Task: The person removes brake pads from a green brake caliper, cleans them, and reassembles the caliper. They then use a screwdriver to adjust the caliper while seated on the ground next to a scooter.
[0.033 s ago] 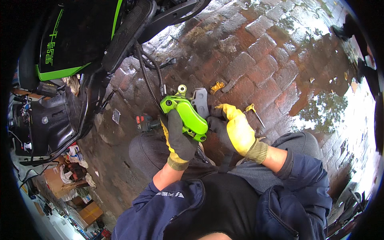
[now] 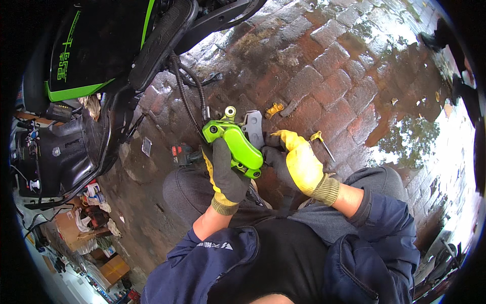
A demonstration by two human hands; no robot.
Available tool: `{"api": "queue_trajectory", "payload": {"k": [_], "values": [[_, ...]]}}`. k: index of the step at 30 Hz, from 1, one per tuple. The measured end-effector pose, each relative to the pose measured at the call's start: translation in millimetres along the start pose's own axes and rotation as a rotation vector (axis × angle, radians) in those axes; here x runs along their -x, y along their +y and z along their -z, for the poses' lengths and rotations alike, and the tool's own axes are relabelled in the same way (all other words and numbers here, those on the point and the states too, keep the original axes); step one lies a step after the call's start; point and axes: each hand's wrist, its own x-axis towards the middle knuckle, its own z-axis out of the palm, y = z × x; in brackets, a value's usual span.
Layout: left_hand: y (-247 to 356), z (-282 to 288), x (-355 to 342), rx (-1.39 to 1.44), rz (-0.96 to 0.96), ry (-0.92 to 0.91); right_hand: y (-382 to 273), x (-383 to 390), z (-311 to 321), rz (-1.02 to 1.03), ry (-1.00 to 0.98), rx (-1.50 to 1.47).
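A bright green brake caliper (image 2: 238, 147) is gripped by my left hand (image 2: 226, 175), in a black-and-yellow work glove, with the fingers wrapped round its near side. A hose runs up from the caliper's left end toward the vehicle. Along the caliper's far right side sits a grey brake pad (image 2: 253, 128). My right hand (image 2: 301, 162), gloved the same way, has its bent fingers closed at the pad's lower right edge. Its fingertips are partly hidden against the dark glove and pad.
A black-and-green two-wheeler (image 2: 96, 50) stands at upper left. On the wet brick paving (image 2: 324, 81) lie a small gold bracket (image 2: 274, 110), a yellow-handled tool (image 2: 318, 137) and a red-and-black power tool (image 2: 183, 154). Cardboard boxes (image 2: 115, 269) lie at lower left.
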Motion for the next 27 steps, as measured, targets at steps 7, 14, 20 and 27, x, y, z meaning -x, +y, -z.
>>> {"api": "queue_trajectory", "payload": {"k": [7, 14, 20, 27], "values": [[7, -10, 3, -0.024, -0.033, -0.048, -21, -10, 17, -0.001, -0.132, -0.035], [5, -3, 3, -0.018, -0.03, -0.034, -52, -19, 21, -0.33, -0.192, -0.217], [7, -2, 2, 0.051, -0.004, -0.112, -41, -26, 12, -0.224, -0.218, -0.338], [4, -3, 1, -0.003, -0.001, -0.076, -57, -29, 18, -0.414, -0.26, -0.53]]}}
